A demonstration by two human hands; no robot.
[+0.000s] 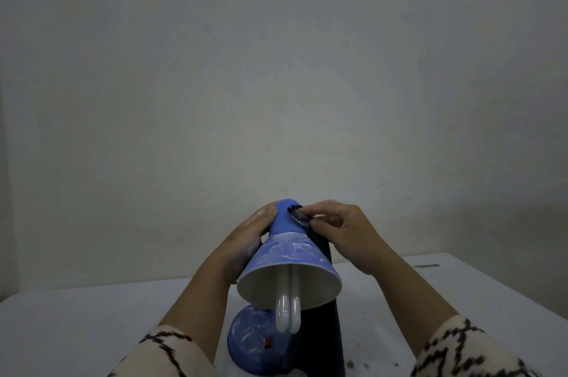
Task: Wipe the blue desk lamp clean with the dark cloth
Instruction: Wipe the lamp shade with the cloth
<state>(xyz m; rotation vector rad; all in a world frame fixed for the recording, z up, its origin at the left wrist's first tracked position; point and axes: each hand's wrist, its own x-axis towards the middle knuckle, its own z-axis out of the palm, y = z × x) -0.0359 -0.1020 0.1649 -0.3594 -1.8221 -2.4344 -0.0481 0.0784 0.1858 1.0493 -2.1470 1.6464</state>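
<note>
While our left hand [256,229] grips the lamp [289,256] shade's narrow top to steady it above the table [92,315], our right hand [344,232] pinches the cloth [319,324] against that top; white smears remain on shade and base.

Both hands [252,230] [341,233] raised, fingers curled.

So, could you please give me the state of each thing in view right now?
Lamp shade: tilted toward the camera, smeared white.
Lamp base: on the table, smeared white.
Bulb: unlit.
Dark cloth: hanging, pinched.
Left hand: gripping the shade's neck.
Right hand: pinching cloth against the neck.
</note>
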